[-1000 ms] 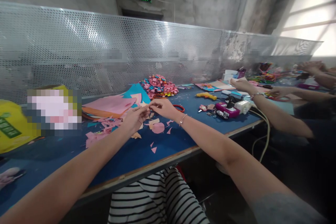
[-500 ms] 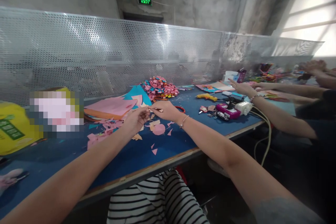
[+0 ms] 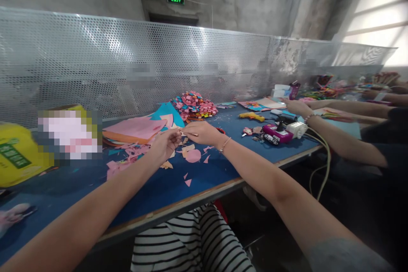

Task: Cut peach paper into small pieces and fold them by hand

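Over the paper scraps, my left hand [image 3: 168,142] and my right hand [image 3: 203,133] meet with their fingertips pinched together. A small pale piece between the fingertips is too small and hidden to name. A thin tan sliver [image 3: 193,134] shows under the fingers of my right hand. Just beneath my hands lie a pink paper circle [image 3: 193,156] and cream paper scraps [image 3: 188,148]. Behind my left hand is a stack of pink and orange paper sheets [image 3: 135,129], with a blue sheet [image 3: 165,114] at its back. A red loop [image 3: 219,130] is partly covered by my right hand.
A heap of folded paper pieces [image 3: 194,106] rests against the perforated metal screen [image 3: 105,68]. To the right are a yellow glue gun [image 3: 251,116], a purple device [image 3: 277,133] and a white power strip [image 3: 296,129] with cables. A co-worker's arm [image 3: 344,136] reaches in. A yellow bag [image 3: 19,153] stands left.
My two hands stay nearly in place, fingertips together. At the right, the co-worker's raised hand has come down toward the table.
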Demonstrator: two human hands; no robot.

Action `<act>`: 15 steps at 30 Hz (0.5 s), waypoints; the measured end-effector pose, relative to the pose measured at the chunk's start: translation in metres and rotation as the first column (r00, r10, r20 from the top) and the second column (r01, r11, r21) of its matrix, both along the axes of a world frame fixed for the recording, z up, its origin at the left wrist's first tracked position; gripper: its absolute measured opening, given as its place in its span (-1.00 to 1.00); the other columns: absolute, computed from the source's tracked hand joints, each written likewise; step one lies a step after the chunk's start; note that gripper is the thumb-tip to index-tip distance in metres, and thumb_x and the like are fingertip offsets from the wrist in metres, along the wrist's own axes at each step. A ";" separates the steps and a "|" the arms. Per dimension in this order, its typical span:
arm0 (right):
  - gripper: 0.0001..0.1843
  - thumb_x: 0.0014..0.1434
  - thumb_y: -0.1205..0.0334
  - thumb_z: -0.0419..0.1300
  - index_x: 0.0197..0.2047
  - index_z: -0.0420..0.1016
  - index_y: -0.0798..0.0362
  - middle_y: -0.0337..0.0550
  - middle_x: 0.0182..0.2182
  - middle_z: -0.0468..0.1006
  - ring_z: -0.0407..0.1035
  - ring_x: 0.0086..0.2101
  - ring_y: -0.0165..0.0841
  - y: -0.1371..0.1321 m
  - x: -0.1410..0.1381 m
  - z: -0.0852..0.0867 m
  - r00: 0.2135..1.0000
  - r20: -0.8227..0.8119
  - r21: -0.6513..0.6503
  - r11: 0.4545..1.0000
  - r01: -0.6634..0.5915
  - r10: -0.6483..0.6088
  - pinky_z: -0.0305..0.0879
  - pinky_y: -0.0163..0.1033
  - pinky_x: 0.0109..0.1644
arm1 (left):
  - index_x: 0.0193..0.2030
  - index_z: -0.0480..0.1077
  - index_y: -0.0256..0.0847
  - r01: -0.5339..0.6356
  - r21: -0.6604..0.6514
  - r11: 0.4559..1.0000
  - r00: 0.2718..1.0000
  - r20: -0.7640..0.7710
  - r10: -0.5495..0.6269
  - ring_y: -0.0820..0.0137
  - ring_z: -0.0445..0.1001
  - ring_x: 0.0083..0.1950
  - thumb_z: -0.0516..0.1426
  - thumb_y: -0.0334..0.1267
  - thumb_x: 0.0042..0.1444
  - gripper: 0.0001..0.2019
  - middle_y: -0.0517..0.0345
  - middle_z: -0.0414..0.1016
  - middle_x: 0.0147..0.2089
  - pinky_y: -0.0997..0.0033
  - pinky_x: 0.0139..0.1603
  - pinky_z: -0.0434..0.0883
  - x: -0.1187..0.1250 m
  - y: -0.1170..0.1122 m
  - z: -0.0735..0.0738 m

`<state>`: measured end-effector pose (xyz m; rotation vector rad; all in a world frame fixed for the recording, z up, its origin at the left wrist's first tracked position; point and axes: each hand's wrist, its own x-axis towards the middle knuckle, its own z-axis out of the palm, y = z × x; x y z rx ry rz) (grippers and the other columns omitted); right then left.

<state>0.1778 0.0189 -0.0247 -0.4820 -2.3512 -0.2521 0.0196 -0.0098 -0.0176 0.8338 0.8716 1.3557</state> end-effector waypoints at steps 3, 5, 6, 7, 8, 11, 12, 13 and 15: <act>-0.67 0.22 0.28 -0.10 -0.14 0.46 0.11 -0.02 -0.22 0.51 0.37 -0.21 -0.36 0.001 0.001 0.001 0.999 0.046 0.039 0.999 0.007 -0.009 0.29 -0.23 -0.13 | -0.61 0.36 -0.33 0.007 0.000 1.000 1.000 -0.002 -0.007 0.62 0.31 -0.61 0.10 -0.51 -0.18 -0.92 0.22 0.34 -0.67 0.68 -0.56 0.30 0.000 -0.001 0.000; -0.67 0.22 0.29 -0.11 -0.13 0.44 0.12 -0.02 -0.23 0.50 0.36 -0.22 -0.35 0.001 0.002 0.001 0.996 0.086 0.059 0.998 0.017 -0.022 0.28 -0.21 -0.13 | -0.61 0.36 -0.32 0.007 0.006 1.000 1.000 -0.005 -0.007 0.62 0.30 -0.61 0.11 -0.50 -0.19 -0.92 0.22 0.33 -0.67 0.67 -0.56 0.30 0.000 -0.001 -0.001; -0.68 0.22 0.30 -0.11 -0.13 0.44 0.13 -0.01 -0.23 0.49 0.35 -0.22 -0.35 0.001 0.002 0.001 0.993 0.110 0.072 0.997 0.024 -0.032 0.28 -0.20 -0.14 | -0.61 0.35 -0.32 0.008 0.012 1.000 1.000 -0.010 -0.008 0.62 0.30 -0.60 0.11 -0.50 -0.20 -0.92 0.22 0.33 -0.67 0.66 -0.56 0.30 0.000 -0.001 -0.001; -0.69 0.22 0.31 -0.10 -0.12 0.43 0.14 0.00 -0.24 0.49 0.35 -0.23 -0.35 0.001 0.001 0.002 0.989 0.140 0.089 0.996 0.032 -0.044 0.28 -0.20 -0.14 | -0.61 0.35 -0.32 0.011 0.018 1.000 1.000 -0.016 -0.011 0.61 0.30 -0.60 0.11 -0.50 -0.20 -0.93 0.22 0.33 -0.66 0.65 -0.57 0.29 0.000 -0.001 -0.001; -0.69 0.21 0.33 -0.10 -0.11 0.42 0.15 0.01 -0.24 0.48 0.34 -0.23 -0.35 0.001 0.001 0.002 0.983 0.173 0.110 0.993 0.040 -0.059 0.27 -0.20 -0.14 | -0.61 0.35 -0.32 0.014 0.021 1.000 1.000 -0.023 -0.013 0.61 0.29 -0.61 0.11 -0.49 -0.20 -0.93 0.22 0.33 -0.67 0.65 -0.57 0.29 0.000 -0.001 -0.002; -0.69 0.22 0.38 -0.10 -0.07 0.38 0.18 0.03 -0.25 0.48 0.33 -0.25 -0.35 -0.001 0.002 0.003 0.959 0.260 0.185 0.981 0.065 -0.112 0.27 -0.20 -0.17 | -0.62 0.35 -0.32 0.026 0.014 1.000 0.999 -0.038 -0.025 0.62 0.27 -0.62 0.12 -0.49 -0.21 -0.94 0.23 0.31 -0.67 0.66 -0.58 0.28 0.000 -0.001 -0.002; -0.69 0.22 0.39 -0.11 -0.06 0.36 0.19 0.03 -0.24 0.47 0.32 -0.25 -0.35 -0.001 0.003 0.004 0.953 0.277 0.205 0.977 0.066 -0.123 0.27 -0.20 -0.18 | -0.62 0.34 -0.32 0.029 0.010 1.000 0.999 -0.040 -0.028 0.63 0.27 -0.62 0.12 -0.48 -0.22 -0.94 0.23 0.31 -0.67 0.66 -0.58 0.28 0.000 -0.001 -0.002; -0.70 0.22 0.39 -0.10 -0.05 0.35 0.18 0.03 -0.24 0.47 0.32 -0.24 -0.35 -0.001 0.004 0.004 0.949 0.287 0.219 0.974 0.064 -0.127 0.27 -0.20 -0.18 | -0.63 0.34 -0.32 0.033 0.006 0.999 0.999 -0.042 -0.033 0.63 0.27 -0.62 0.13 -0.48 -0.22 -0.93 0.23 0.31 -0.67 0.67 -0.58 0.28 0.000 0.000 -0.002; -0.71 0.21 0.41 -0.09 -0.05 0.34 0.16 0.01 -0.23 0.46 0.30 -0.24 -0.36 -0.001 0.007 0.005 0.947 0.296 0.230 0.971 0.058 -0.127 0.27 -0.21 -0.19 | -0.63 0.34 -0.32 0.047 -0.003 0.999 0.997 -0.055 -0.047 0.63 0.27 -0.62 0.14 -0.47 -0.21 -0.93 0.23 0.31 -0.67 0.67 -0.58 0.28 -0.001 0.000 -0.002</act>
